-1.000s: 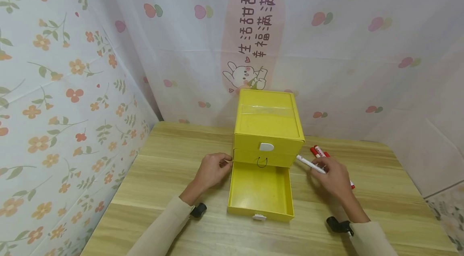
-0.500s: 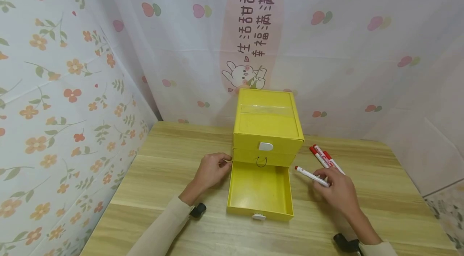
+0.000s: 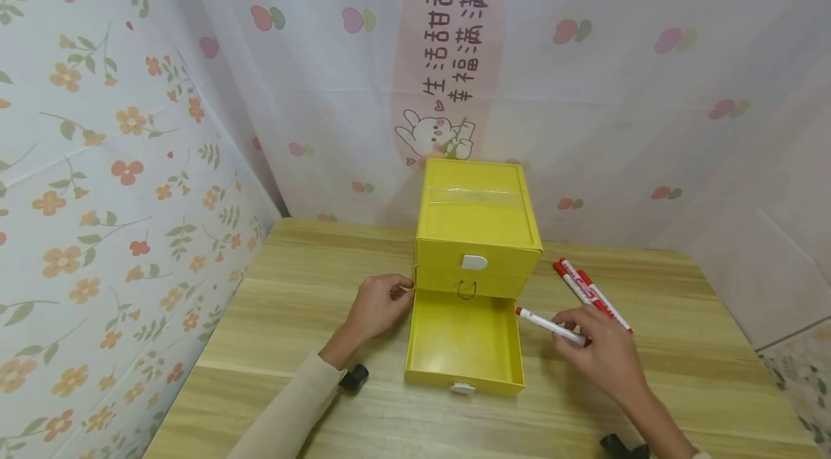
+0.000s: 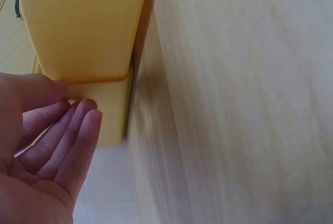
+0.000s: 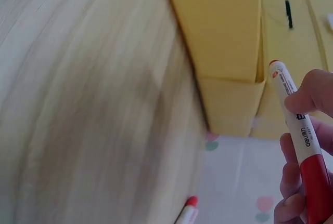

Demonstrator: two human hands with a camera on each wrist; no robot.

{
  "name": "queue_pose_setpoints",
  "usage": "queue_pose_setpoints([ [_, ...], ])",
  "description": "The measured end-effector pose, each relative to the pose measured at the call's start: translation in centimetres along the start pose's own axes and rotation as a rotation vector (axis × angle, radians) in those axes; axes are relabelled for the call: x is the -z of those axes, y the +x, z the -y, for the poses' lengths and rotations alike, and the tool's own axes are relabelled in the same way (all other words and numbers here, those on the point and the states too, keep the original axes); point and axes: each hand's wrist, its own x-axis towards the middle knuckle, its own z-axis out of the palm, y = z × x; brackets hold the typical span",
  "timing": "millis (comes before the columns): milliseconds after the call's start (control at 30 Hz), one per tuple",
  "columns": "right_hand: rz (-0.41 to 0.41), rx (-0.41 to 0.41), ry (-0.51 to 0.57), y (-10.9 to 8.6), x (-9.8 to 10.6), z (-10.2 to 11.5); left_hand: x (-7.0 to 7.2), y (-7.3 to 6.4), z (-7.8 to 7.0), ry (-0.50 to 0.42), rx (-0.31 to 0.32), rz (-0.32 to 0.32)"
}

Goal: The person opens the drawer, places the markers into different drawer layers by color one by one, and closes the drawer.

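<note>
Holds red-and-white marker [image 3: 548, 325] nearer open bottom drawer [image 3: 464, 336] than a second ago, pinched in right grip [image 3: 600, 347], far end now at drawer's right rim, contact unclear. Keeps left grip [image 3: 376, 304] half open, fingers loosely bent, at left side of yellow drawer cabinet [image 3: 479, 203]. Leaves wide counter [image 3: 311, 300] further left, three more markers [image 3: 586, 289] lying just behind right grip.

Left fingers [image 4: 82, 151] relaxed, nearly straight; right fingers [image 5: 291, 176] curled, pinching
</note>
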Motion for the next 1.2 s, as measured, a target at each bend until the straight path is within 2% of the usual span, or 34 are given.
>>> queue_pose_setpoints([
  [100,0.014,0.02,0.016,0.4,-0.1,1.1,0.0,0.0,0.0,0.001,-0.003,-0.001],
  [333,0.028,0.129,0.01,1.8,-0.9,2.9,0.0,0.0,0.1,0.008,-0.008,-0.004],
  [667,0.114,0.248,-0.026,3.4,-2.2,5.0,0.0,0.1,0.2,0.017,-0.013,0.001],
  [933,0.218,0.313,-0.066,4.7,-3.1,6.9,0.1,0.0,0.2,0.018,-0.012,0.005],
  [1200,0.347,0.337,-0.078,5.8,-4.3,8.5,0.1,0.0,0.1,0.013,-0.004,0.011],
])
